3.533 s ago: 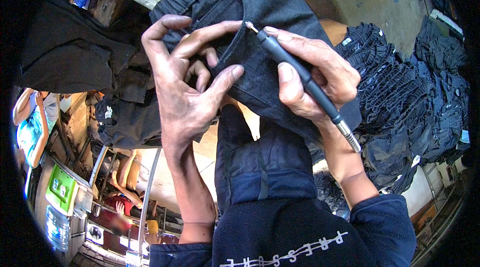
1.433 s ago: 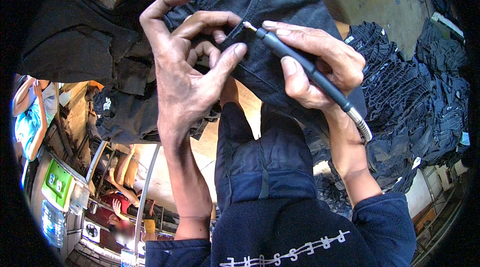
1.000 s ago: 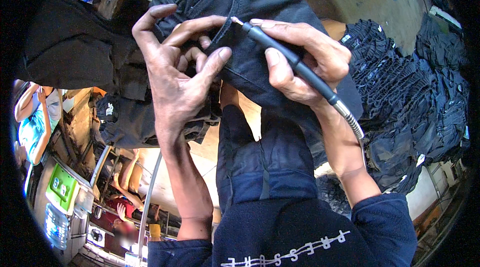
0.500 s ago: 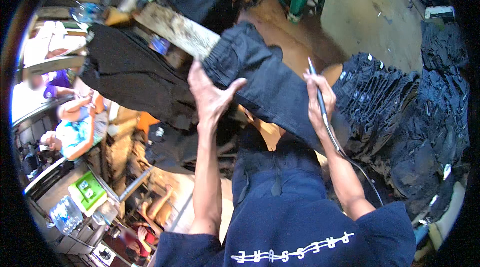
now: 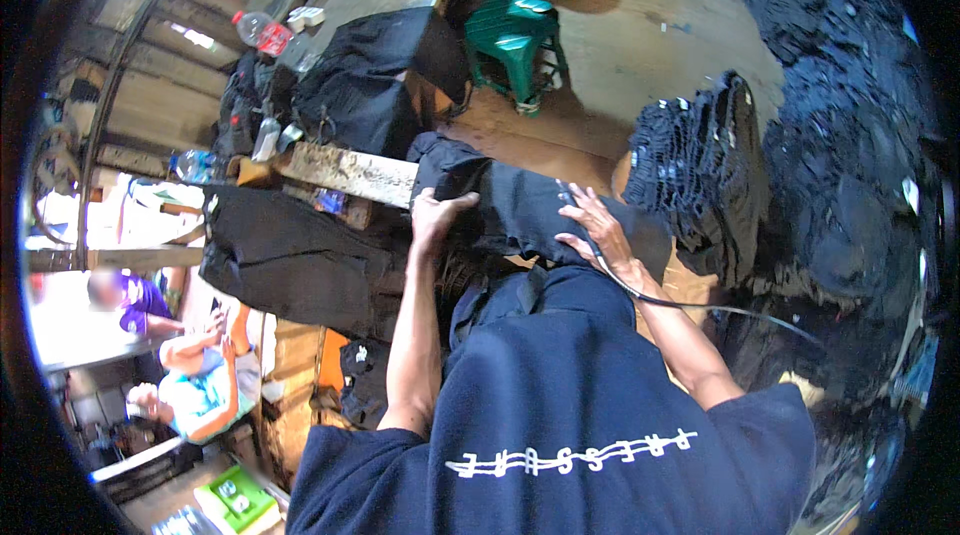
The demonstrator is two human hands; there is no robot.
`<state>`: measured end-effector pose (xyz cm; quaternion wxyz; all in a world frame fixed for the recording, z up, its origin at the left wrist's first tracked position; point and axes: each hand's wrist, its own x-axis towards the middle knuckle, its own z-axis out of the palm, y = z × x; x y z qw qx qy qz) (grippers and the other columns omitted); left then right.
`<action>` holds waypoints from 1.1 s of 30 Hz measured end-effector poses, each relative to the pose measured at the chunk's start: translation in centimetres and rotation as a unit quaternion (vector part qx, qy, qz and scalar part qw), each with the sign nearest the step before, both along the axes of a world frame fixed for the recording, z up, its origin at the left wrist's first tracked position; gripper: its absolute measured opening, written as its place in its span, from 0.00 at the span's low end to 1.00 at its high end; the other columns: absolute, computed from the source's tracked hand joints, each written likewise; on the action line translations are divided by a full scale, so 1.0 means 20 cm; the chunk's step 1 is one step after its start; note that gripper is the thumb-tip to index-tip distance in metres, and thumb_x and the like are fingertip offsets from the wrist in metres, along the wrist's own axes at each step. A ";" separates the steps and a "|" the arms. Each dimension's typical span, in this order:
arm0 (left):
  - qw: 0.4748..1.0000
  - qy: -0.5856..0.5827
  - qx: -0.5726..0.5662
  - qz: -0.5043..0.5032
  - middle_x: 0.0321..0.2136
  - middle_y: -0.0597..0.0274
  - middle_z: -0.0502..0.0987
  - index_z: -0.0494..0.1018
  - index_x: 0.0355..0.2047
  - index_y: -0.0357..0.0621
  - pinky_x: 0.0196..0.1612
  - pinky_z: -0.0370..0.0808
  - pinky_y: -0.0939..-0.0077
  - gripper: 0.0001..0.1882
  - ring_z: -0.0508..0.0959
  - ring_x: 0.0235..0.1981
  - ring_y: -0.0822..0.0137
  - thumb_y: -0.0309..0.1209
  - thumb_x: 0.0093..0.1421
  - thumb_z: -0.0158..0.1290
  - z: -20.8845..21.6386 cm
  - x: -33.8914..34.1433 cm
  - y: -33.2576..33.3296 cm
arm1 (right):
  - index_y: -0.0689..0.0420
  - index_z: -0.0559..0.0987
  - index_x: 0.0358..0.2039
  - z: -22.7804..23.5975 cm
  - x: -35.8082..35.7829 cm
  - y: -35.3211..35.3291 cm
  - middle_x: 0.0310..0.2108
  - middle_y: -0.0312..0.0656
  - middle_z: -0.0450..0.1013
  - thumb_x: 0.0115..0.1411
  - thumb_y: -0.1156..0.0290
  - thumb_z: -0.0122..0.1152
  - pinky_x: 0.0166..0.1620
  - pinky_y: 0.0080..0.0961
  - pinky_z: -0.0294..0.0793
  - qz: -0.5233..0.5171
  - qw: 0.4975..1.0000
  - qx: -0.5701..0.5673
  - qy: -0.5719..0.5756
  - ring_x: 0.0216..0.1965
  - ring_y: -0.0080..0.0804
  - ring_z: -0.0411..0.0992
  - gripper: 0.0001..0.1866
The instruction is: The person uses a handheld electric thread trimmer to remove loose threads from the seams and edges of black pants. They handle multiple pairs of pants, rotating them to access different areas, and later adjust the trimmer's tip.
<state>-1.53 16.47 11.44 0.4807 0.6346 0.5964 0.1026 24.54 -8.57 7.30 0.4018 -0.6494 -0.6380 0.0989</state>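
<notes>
A pair of black trousers (image 5: 520,200) with a gathered waistband lies stretched across in front of my body, over the end of a worn board. At the waistband end my left hand (image 5: 432,219) closes on the near edge, its thumb on top of the cloth and its fingertips partly hidden. My right hand (image 5: 600,233) rests on the leg part, fingers partly spread. Between its thumb and fingers is a slim dark pen-shaped tool (image 5: 568,203) with a cord (image 5: 690,305) trailing right.
Stacked dark garments (image 5: 690,175) stand to the right, beside a large heap of dark cloth (image 5: 840,195). A green stool (image 5: 515,45) is ahead. More black cloth (image 5: 290,255) lies left of the worn board (image 5: 350,173). Another person (image 5: 195,390) sits at the far left.
The view has shifted, showing more of the table and floor ahead. My right hand has turned over and lowered onto the trousers, its tool no longer pointing up. My left hand stays at the waistband.
</notes>
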 end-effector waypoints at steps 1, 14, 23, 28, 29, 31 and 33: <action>0.991 -0.111 -0.065 0.031 0.59 0.45 0.81 0.75 0.62 0.27 0.65 0.74 0.63 0.49 0.80 0.60 0.54 0.46 0.46 0.79 -0.01 -0.06 0.04 | 0.52 0.78 0.57 0.01 -0.04 0.03 0.69 0.58 0.70 0.59 0.58 0.79 0.77 0.55 0.60 0.007 1.000 0.002 -0.002 0.74 0.55 0.64 0.29; 0.870 0.070 0.472 0.128 0.74 0.38 0.57 0.59 0.72 0.37 0.77 0.46 0.32 0.50 0.52 0.78 0.38 0.50 0.58 0.69 -0.16 -0.34 0.22 | 0.51 0.78 0.58 0.01 -0.61 0.66 0.63 0.51 0.77 0.58 0.56 0.81 0.75 0.54 0.64 0.043 0.999 0.012 -0.003 0.72 0.53 0.68 0.31; 0.941 0.045 0.327 -0.076 0.70 0.35 0.68 0.62 0.77 0.54 0.73 0.63 0.41 0.44 0.70 0.69 0.37 0.63 0.68 0.56 -0.37 -0.40 0.23 | 0.51 0.77 0.59 0.07 -0.39 0.26 0.62 0.50 0.78 0.52 0.58 0.86 0.76 0.53 0.62 -0.090 0.994 -0.036 0.058 0.71 0.52 0.70 0.37; 0.889 0.223 0.398 -0.037 0.70 0.40 0.67 0.64 0.74 0.49 0.76 0.54 0.30 0.33 0.62 0.74 0.36 0.36 0.70 0.55 -0.29 -0.36 0.26 | 0.51 0.76 0.59 -0.06 -0.64 0.65 0.64 0.50 0.77 0.55 0.54 0.83 0.77 0.54 0.57 -0.052 0.998 -0.029 -0.014 0.74 0.52 0.66 0.35; 0.892 0.197 0.406 0.021 0.74 0.45 0.63 0.63 0.74 0.49 0.77 0.47 0.28 0.34 0.56 0.77 0.34 0.29 0.68 0.54 -0.27 -0.28 0.18 | 0.52 0.76 0.60 -0.07 -0.66 0.68 0.63 0.51 0.77 0.56 0.56 0.82 0.76 0.51 0.62 -0.048 0.998 -0.024 -0.013 0.72 0.52 0.69 0.35; 0.878 0.094 0.470 0.007 0.78 0.49 0.58 0.63 0.74 0.50 0.79 0.41 0.31 0.34 0.50 0.80 0.38 0.29 0.68 0.53 -0.23 -0.09 -0.03 | 0.50 0.76 0.60 -0.05 -0.64 0.68 0.61 0.49 0.78 0.57 0.57 0.82 0.76 0.52 0.63 -0.040 0.995 -0.027 0.089 0.68 0.55 0.72 0.34; 0.889 -0.033 0.451 -0.072 0.80 0.48 0.54 0.62 0.75 0.51 0.80 0.39 0.34 0.33 0.47 0.81 0.42 0.33 0.71 0.53 -0.22 0.07 -0.19 | 0.49 0.76 0.60 -0.01 -0.55 0.59 0.58 0.48 0.79 0.58 0.60 0.81 0.74 0.49 0.67 -0.044 0.988 -0.031 0.145 0.63 0.56 0.76 0.32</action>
